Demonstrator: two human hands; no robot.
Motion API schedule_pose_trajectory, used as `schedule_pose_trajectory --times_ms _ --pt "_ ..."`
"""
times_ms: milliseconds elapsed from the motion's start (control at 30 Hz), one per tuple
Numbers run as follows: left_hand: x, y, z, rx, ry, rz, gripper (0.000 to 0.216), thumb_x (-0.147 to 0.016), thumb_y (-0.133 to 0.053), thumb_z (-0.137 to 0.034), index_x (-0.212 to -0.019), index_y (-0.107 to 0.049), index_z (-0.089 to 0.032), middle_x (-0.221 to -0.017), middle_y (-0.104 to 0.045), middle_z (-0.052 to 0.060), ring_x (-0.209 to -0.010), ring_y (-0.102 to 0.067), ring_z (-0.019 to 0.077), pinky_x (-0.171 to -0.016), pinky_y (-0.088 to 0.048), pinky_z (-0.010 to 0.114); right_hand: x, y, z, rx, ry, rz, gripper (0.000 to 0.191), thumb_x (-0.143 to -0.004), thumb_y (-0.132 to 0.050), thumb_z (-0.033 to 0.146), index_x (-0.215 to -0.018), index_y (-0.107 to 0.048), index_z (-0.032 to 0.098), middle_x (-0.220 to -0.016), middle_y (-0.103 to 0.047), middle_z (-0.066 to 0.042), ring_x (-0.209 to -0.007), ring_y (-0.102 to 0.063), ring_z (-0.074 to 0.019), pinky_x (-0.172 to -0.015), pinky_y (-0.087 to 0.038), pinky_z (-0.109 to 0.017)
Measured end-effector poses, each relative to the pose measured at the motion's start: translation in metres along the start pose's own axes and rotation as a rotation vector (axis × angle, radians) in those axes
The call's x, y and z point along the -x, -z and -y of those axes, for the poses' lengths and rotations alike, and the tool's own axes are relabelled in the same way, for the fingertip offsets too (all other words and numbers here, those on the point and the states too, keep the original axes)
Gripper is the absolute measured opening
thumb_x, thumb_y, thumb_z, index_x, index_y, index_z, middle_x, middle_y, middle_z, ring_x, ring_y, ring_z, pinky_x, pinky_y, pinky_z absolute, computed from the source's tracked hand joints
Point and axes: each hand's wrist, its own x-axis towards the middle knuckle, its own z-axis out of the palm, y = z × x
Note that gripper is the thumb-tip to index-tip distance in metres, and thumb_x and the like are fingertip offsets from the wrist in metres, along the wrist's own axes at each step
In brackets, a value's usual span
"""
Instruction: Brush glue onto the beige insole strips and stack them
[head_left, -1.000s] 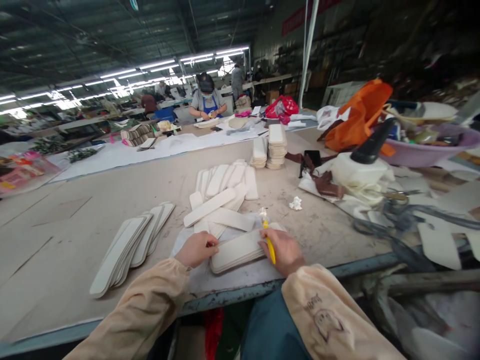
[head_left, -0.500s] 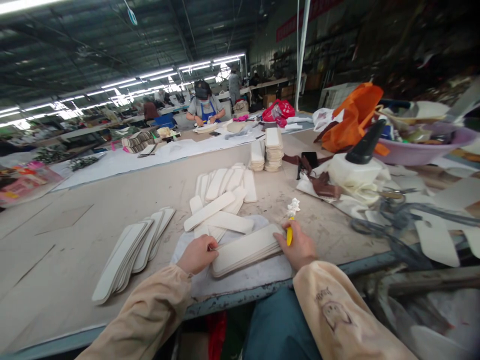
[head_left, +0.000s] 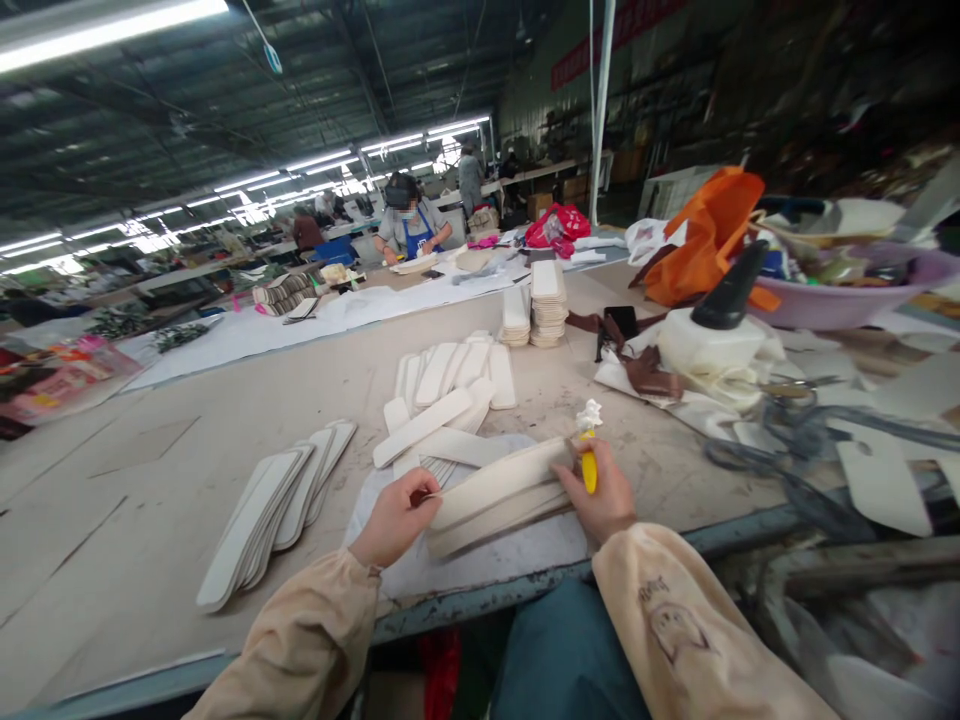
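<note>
Over the stack [head_left: 480, 525], a pale strip [head_left: 502, 480] stretches lengthwise from hand to hand: left of the stack, the left hand [head_left: 397, 513] pinches one end; right of it, the right hand [head_left: 602, 493] holds the other, plus a yellow tool [head_left: 589, 470].

Dark ribbed roof [head_left: 187, 90] is spanning top of frame. Fluorescent tube [head_left: 112, 33] is glowing at upper left; rows of strip lights [head_left: 318, 160] are running across upper middle. Red banner [head_left: 592, 58] is hanging right of top centre, beside pale metal post [head_left: 602, 120]. Worktable [head_left: 97, 590] is filling lower frame, scuffed blue edge [head_left: 480, 599] showing; white-covered table [head_left: 412, 286] is standing beyond.
</note>
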Motion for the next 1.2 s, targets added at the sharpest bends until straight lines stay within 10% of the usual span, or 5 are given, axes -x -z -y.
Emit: schedule_pose_trajectory --times_ms 400,600,1200 --pt "0.086 -0.05 -0.007 1.107 0.463 0.145 0.036 -0.058 -0.078 -0.033 -0.089 -0.065 -0.022 -0.081 -0.066 0.003 -0.07 -0.063 0.0175 -0.062 -0.048 0.028 -0.007 0.019 0.055 -0.977 -0.071 -0.076 0.049 -0.069 -0.081 0.029 -0.096 -0.041 0.026 -0.09 -0.067 0.003 -0.075 -0.064 -0.0126 -0.071 -0.05 -0.026" --pt "0.114 -0.089 -0.021 1.178 0.406 0.539 0.05 -0.066 -0.08 -0.042 -0.103 -0.072 -0.009 -0.094 -0.073 0.017 -0.085 -0.072 0.0277 -0.07 -0.053 0.03 0.002 0.022 0.066 -0.995 -0.084 -0.013 0.047 -0.07 -0.082 0.029 -0.094 -0.041 0.026 -0.086 -0.065 0.005 -0.07 -0.061 -0.0107 -0.066 -0.048 -0.023" --pt "0.121 -0.118 -0.024 1.215 0.484 0.438 0.055 -0.064 -0.084 -0.049 -0.095 -0.074 -0.004 -0.09 -0.074 0.019 -0.073 -0.073 0.0244 -0.063 -0.055 0.025 0.001 0.029 0.061 -0.666 -0.05 -0.063 0.038 -0.074 -0.077 0.037 -0.089 -0.045 0.025 -0.062 -0.044 0.01 -0.054 -0.043 -0.0086 -0.051 -0.033 -0.021"
